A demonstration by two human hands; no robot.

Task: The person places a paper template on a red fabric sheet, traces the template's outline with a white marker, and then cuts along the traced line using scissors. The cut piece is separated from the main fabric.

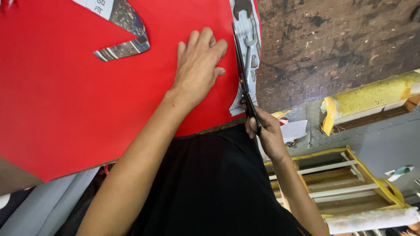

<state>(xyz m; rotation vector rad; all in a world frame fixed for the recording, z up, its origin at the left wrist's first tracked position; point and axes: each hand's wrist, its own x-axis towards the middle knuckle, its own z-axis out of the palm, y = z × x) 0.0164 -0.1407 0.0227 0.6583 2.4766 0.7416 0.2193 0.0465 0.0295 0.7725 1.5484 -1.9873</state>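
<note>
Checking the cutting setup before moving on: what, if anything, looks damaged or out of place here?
Nothing looks spilled or broken. The red sheet has a cut-out gap where printed paper shows through, and it overhangs the worn dark tabletop. The left hand presses it flat; the right hand works black scissors along its edge.

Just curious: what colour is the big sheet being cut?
Bright red sheet, clearest in the head view.
</note>
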